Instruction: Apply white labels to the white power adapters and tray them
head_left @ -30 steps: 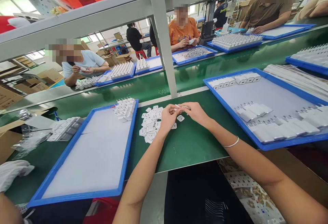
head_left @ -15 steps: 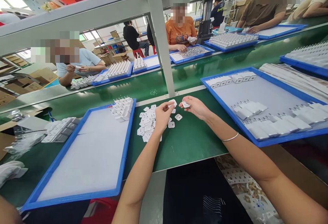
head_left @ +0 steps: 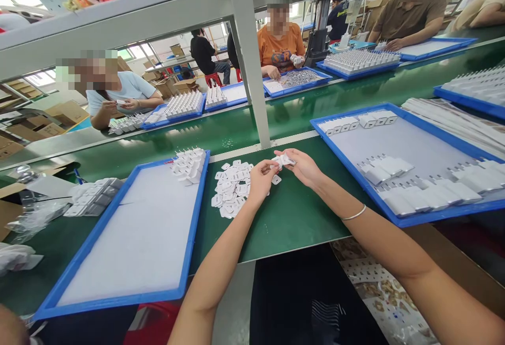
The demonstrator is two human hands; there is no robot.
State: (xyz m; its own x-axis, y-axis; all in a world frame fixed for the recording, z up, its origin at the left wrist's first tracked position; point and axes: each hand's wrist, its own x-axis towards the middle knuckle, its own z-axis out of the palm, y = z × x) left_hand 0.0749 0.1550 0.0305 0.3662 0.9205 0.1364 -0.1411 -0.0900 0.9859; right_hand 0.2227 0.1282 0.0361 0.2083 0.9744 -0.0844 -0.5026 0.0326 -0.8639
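My left hand [head_left: 260, 179] and my right hand [head_left: 302, 166] meet over the green bench, both pinching one small white plastic part [head_left: 281, 161] between their fingertips. Just left of my left hand lies a pile of small white flat pieces [head_left: 231, 187], and one loose piece [head_left: 276, 180] sits under my hands. A blue tray with a white liner [head_left: 134, 240] lies to the left, with a cluster of white plug parts [head_left: 189, 165] in its far corner. Another blue tray [head_left: 398, 150] on the right holds rows of white charger bodies [head_left: 422, 190].
A grey upright post [head_left: 252, 71] rises behind my hands, beyond it a green conveyor [head_left: 177, 137]. Other people sit across it at blue trays. Clear bags and white parts [head_left: 90, 200] lie at far left, cardboard [head_left: 394, 303] below the bench edge.
Half a second ago my hands were apart, each holding a small white piece; now they have come back together on one part. The view has shifted slightly.
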